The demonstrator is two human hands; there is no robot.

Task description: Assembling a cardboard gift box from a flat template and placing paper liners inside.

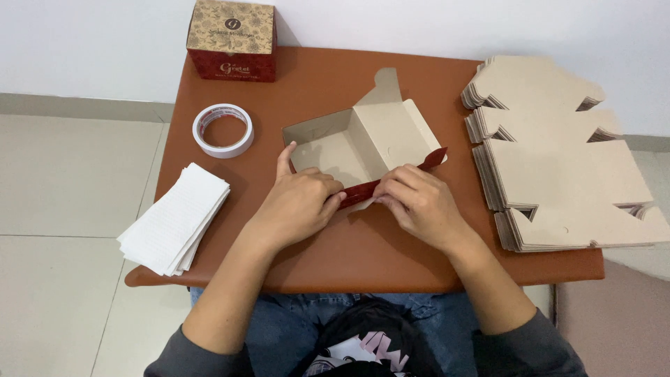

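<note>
A person seated at a small brown leather-look table (363,258) folds a half-formed cardboard box (363,143), plain kraft brown inside and red on its outer face, which lies open near the middle of the table, a little toward the front edge where the person sits. The left hand (296,202) and right hand (417,202) sit close together but not touching, each with its fingers curled down over the red front flap (391,178) of the box and pinching it along the fold; the left index finger stands up against the box's left wall. Judging from this grip, the fold will come out cleanest if both hands press evenly along the scored line, the thumbs behind the flap and the fingertips in front, so that the wall rises square and the corner tabs tuck inside instead of buckling. The free end of the flap, pointing toward the right, looks likely to spring back unless it is held down until the crease sets. A tall stack of flat die-cut cardboard blanks (558,160) fills the right edge of the table, well apart from the hands. A roll of white tape (223,130) lies toward the back left, a finished red and patterned box (232,40) stands at the back left corner, and a pile of white paper sheets (174,218) overhangs the left edge.
</note>
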